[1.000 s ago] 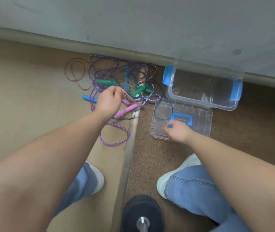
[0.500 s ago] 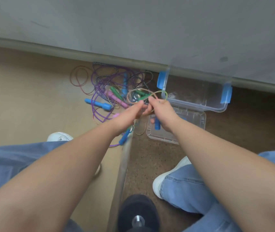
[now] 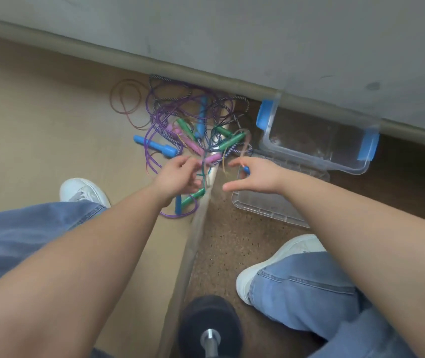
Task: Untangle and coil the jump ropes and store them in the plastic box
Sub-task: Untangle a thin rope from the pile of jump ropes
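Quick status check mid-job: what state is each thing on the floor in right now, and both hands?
Clear plastic box with blue latches: open, no ropes inside.
Clear lid with blue handle: off, flat on the floor beside the box.
Pile of coloured jump ropes: tangled, uncoiled.
Thin reddish rope: loosely looped, at the pile's edge.
Left hand: gripping a rope strand.
Right hand: pinching a small blue piece, fingers spread.

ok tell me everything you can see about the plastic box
The plastic box is clear, rectangular and open, with a blue latch at its left end and another at its right. It stands on the brown speckled floor against the grey wall base, right of the rope tangle. No rope is inside; the floor shows through it. Its clear lid lies flat in front, partly under the right hand.
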`<state>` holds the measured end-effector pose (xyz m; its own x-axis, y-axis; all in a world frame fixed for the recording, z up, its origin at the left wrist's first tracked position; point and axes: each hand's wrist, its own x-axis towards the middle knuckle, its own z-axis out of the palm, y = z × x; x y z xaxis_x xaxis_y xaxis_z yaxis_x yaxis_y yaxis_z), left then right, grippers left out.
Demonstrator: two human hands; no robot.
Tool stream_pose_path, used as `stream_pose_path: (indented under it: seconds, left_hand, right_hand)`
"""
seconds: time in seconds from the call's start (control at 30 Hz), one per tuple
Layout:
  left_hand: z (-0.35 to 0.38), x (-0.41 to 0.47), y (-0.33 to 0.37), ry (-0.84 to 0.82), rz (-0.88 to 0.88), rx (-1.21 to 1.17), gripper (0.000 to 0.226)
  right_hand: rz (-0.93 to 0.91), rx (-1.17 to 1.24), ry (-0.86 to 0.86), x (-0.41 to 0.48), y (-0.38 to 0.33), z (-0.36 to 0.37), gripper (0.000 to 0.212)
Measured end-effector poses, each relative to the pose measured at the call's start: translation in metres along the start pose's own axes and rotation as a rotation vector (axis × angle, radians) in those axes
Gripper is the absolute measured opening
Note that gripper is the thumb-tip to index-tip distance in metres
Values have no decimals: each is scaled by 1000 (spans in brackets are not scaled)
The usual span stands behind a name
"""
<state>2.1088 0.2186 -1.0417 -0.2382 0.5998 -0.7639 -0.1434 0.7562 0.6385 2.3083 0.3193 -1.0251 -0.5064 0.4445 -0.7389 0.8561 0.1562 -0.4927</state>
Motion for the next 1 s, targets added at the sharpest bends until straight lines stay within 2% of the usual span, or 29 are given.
stream_pose_path:
  seconds: [0.07,0.1,0.13,0.23,0.3,0.37,0.47,0.53,0.6,0.63,0.77,0.87,1.0]
  left_hand:
    - [11,-6,24,-58,-5,-145,18]
    - [16,-8,34,-104,7,-186,18]
    - [19,-9,42,-148,19,-234,17]
    - [19,-9,60,-175,87,-420,16]
    - [13,-4,64,-126,99,-505,20]
    - [6,0,58,-119,39,-407,35]
    - [9,-8,41,-347,-32,-62,47]
    - [18,-16,34,-422,11,94,32]
    - [27,-20,35,-332,105,192,12]
    - [27,-19,37,-269,136,209,12]
    - [19,-24,52,-110,156,7,28]
    - [8,-37,67,-81,147,-80,34]
    - [-5,-32,67,-23,204,196,27]
  right_hand:
    - [-96,138,-9,5,-7,15,95]
    - [-131,187,-5,8,-12,20,91]
    - [-132,210,1,11,-17,24,79]
    - [-108,311,85,13,-31,28,7]
    - [-60,517,142,9,-35,24,16]
    - [-16,738,159,4,-33,15,17]
    - [-67,937,152,-6,-27,1,17]
    - [-95,977,138,-14,-24,-4,10]
    - [-89,918,145,-24,-23,-8,13]
    - [-66,892,160,-29,-23,-10,15]
    - [60,910,300,-46,-13,-24,17]
    - [124,903,362,-52,-2,-33,12]
    - [125,968,403,-52,0,-30,9]
